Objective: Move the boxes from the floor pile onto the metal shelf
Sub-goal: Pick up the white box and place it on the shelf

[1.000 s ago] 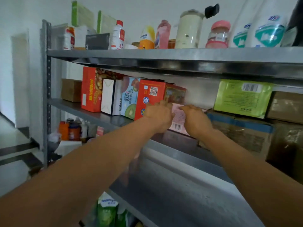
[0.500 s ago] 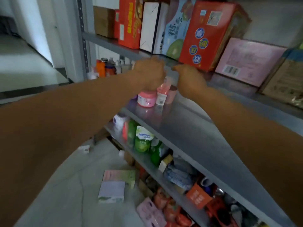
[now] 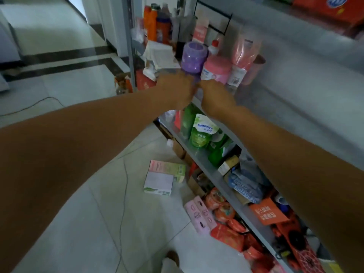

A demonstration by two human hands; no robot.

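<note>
A: Progress?
B: Partway, I'd say. Metal shelf stocked; left hand and right hand at its front edge, fingers blurred, can't tell grip.
A: Remaining?
B: Pink-green box and white box on the floor before the shelf, not yet shelved.

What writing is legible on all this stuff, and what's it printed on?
"sedways" (first letter unsure): on the white and green pouch.
Too blurred or small to read: the print on the blue pack, the characters on the orange bag, the label on the pink jar, the print on the floor boxes.
</note>
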